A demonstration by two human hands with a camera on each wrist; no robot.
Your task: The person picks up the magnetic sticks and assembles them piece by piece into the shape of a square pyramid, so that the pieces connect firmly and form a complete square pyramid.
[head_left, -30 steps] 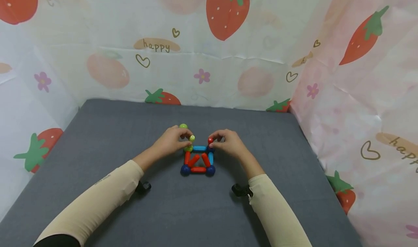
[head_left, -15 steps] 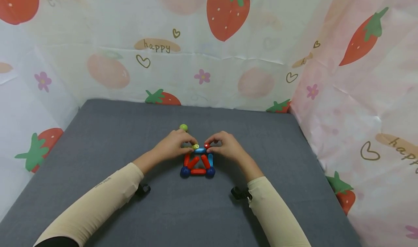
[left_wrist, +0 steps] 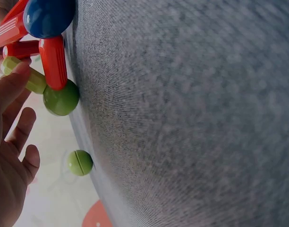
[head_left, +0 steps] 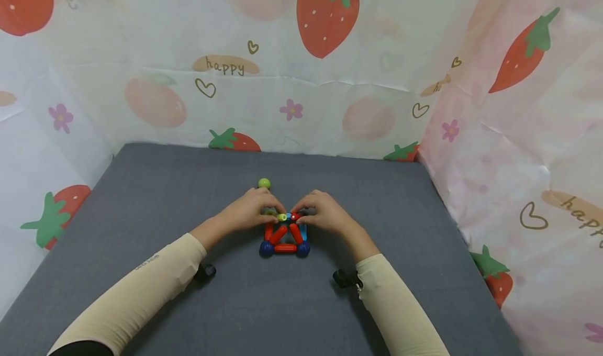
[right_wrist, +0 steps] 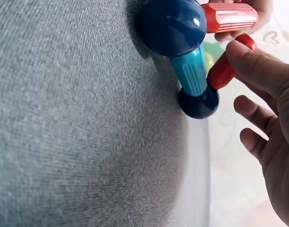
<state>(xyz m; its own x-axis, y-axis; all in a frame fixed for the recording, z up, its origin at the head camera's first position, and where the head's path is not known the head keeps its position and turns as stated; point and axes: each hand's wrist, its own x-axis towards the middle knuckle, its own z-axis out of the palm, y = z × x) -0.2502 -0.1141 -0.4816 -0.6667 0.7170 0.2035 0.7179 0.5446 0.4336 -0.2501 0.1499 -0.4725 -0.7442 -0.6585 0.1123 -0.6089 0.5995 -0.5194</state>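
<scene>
My left hand (head_left: 248,209) pinches a yellow-green magnetic stick (left_wrist: 35,81) between thumb and finger; its lower end meets a green ball (left_wrist: 62,98). My right hand (head_left: 324,212) pinches a red magnetic stick (right_wrist: 222,72), which rises from a dark blue ball (right_wrist: 199,101). Both sticks lean inward, their upper ends close together in the head view; whether they touch I cannot tell. These belong to a four-sided frame on the table. Its front has two blue balls (head_left: 266,248) joined by a red stick (head_left: 285,248), and two further red sticks (head_left: 296,232) slant up and inward.
A loose green ball (head_left: 264,183) lies behind my left hand. Grey cloth (head_left: 282,309) covers the table, and a strawberry-printed curtain (head_left: 292,84) stands along the back and sides. Black wrist devices (head_left: 346,279) hang beneath my sleeves.
Both hands have tipped their held sticks inward and down. The yellow-green and red upper ends, wide apart a second ago, now sit close together. The front of the frame stayed put.
</scene>
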